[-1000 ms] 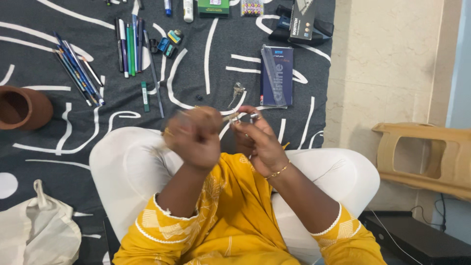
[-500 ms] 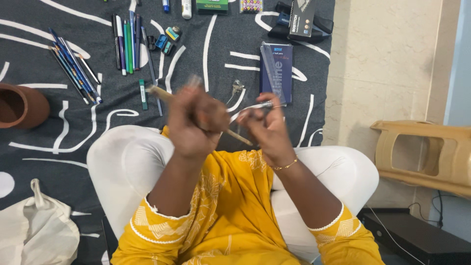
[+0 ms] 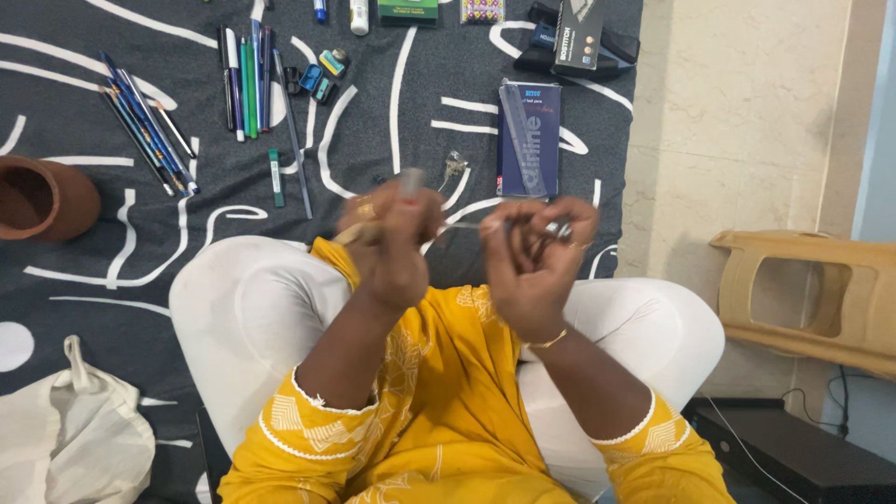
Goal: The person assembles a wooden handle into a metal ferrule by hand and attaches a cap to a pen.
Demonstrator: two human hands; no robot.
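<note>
Dark grey cloth with white curved lines (image 3: 392, 103) covers the floor and carries everything, with pale stone floor along its right edge. Seated on it is a person in a yellow patterned tunic (image 3: 439, 411) and white trousers (image 3: 243, 317), knees spread wide. Near the cloth's bottom left corner lies a crumpled white cloth bag (image 3: 70, 434), and at the left edge sits a round brown clay pot (image 3: 42, 198). Off the cloth at the right stands a beige plastic stool (image 3: 821, 294). Toward the cloth's top right lies a dark blue flat box with a clear ruler on it (image 3: 528, 138), and above it a black box (image 3: 577, 39). At the top left lie a fan of blue pencils (image 3: 145, 126) and a row of upright pens (image 3: 247, 79).

Both hands are raised together above the lap. The left hand (image 3: 392, 243) is closed in a fist around a thin tan pencil-like stick (image 3: 350, 231), blurred by motion. The right hand (image 3: 537, 257), with a gold bangle at the wrist, has its fingers curled around a small metal tool (image 3: 558, 228), whose thin rod reaches toward the left hand. Motion blur hides how the stick and tool meet.
</note>
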